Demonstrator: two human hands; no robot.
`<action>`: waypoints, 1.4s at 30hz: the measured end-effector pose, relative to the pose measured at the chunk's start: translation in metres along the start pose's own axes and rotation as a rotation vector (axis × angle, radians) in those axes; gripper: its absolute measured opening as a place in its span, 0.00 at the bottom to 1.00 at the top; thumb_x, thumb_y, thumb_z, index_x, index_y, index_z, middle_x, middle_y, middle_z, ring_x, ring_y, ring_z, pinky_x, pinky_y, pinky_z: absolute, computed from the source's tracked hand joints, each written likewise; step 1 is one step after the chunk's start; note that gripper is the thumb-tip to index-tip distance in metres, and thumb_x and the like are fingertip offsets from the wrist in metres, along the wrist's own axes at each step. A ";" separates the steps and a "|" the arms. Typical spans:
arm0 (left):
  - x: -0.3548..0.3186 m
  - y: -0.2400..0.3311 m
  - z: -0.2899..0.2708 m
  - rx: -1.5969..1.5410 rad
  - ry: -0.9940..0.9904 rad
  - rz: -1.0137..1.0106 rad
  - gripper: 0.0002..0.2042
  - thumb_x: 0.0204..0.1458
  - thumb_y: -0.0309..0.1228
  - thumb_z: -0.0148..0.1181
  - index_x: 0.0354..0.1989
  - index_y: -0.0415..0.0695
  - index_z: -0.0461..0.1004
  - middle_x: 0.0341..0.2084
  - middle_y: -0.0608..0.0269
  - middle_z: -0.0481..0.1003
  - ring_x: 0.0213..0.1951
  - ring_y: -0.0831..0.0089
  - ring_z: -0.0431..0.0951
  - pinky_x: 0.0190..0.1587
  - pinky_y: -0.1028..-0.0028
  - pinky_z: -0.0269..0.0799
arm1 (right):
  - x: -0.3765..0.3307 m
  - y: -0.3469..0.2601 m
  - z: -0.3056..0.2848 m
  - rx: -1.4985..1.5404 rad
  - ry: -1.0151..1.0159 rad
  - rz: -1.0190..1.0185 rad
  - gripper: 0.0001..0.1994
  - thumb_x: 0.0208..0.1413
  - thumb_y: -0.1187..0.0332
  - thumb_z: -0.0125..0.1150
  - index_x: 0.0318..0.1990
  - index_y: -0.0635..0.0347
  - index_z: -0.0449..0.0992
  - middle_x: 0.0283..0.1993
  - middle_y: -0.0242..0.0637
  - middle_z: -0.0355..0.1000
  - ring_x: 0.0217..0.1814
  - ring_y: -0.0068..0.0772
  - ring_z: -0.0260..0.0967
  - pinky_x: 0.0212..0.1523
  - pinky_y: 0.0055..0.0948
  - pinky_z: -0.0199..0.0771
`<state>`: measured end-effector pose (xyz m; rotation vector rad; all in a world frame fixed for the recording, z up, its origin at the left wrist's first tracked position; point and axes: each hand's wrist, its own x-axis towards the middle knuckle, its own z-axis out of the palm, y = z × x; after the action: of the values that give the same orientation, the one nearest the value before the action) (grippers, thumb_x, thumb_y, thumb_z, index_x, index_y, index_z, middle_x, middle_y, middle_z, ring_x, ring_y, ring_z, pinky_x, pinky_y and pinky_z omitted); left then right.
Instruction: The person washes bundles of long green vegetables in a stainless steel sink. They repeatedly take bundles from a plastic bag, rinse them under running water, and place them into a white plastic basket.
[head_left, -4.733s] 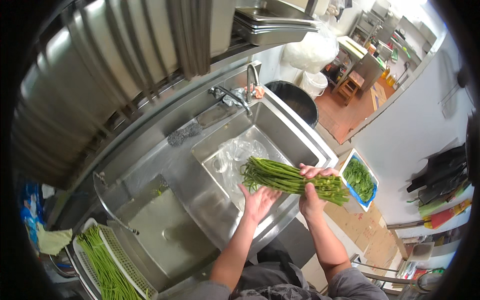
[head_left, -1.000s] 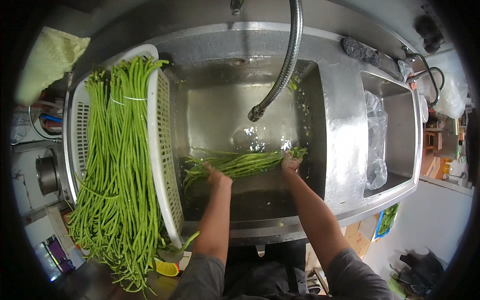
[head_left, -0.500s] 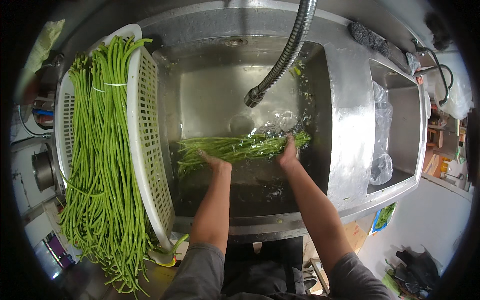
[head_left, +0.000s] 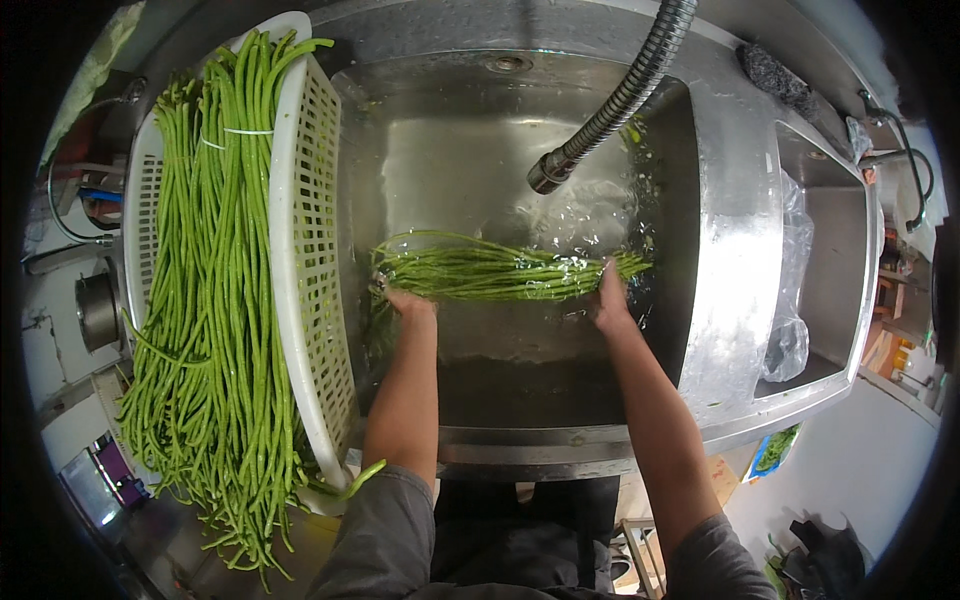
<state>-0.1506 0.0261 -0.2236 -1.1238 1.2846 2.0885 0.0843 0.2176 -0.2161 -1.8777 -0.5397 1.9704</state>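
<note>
A bundle of long green beans (head_left: 500, 270) lies crosswise in the water of the steel sink (head_left: 450, 410). My left hand (head_left: 405, 300) grips its left end, fingers partly under the water. Near the right end, my right hand (head_left: 611, 296) is closed around the bundle, with the bean tips sticking out past it. Between my hands the beans spread loosely below the rippling surface. Above them hangs a flexible metal faucet hose (head_left: 600, 112), its spout over the water.
Left of the sink stands a white plastic basket (head_left: 318, 260) heaped with more long beans (head_left: 225, 330), some tied with white bands and trailing over its front. A smaller basin (head_left: 835, 240) at right holds a clear plastic bag (head_left: 790, 290). Bits of leaf float along the sink's right side.
My left hand has slid outward to the bundle's left end, and my hands are farther apart. The beans now lie straighter and more spread. The whole view has shifted slightly.
</note>
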 end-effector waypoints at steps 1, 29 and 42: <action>0.010 -0.001 -0.011 0.007 -0.141 -0.003 0.42 0.51 0.60 0.43 0.68 0.47 0.42 0.67 0.55 0.45 0.67 0.54 0.46 0.64 0.48 0.43 | -0.003 -0.003 0.007 -0.006 0.083 0.054 0.34 0.53 0.48 0.57 0.61 0.60 0.57 0.59 0.41 0.60 0.59 0.38 0.59 0.55 0.46 0.62; 0.004 -0.007 0.009 0.323 -0.025 -0.159 0.37 0.55 0.59 0.38 0.68 0.48 0.43 0.66 0.57 0.46 0.64 0.55 0.51 0.63 0.53 0.46 | 0.027 0.002 -0.018 0.032 0.012 0.320 0.32 0.52 0.41 0.53 0.58 0.52 0.65 0.59 0.39 0.64 0.57 0.40 0.63 0.56 0.46 0.63; -0.029 -0.008 0.022 0.494 -0.031 -0.104 0.42 0.52 0.65 0.36 0.69 0.51 0.38 0.69 0.57 0.39 0.68 0.57 0.40 0.65 0.47 0.32 | -0.034 -0.013 0.005 0.266 -0.122 -0.039 0.22 0.54 0.59 0.56 0.54 0.58 0.64 0.53 0.36 0.66 0.56 0.35 0.64 0.55 0.35 0.65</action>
<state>-0.1368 0.0510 -0.1986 -0.9080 1.5736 1.5801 0.0812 0.2112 -0.1800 -1.5835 -0.3256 2.0280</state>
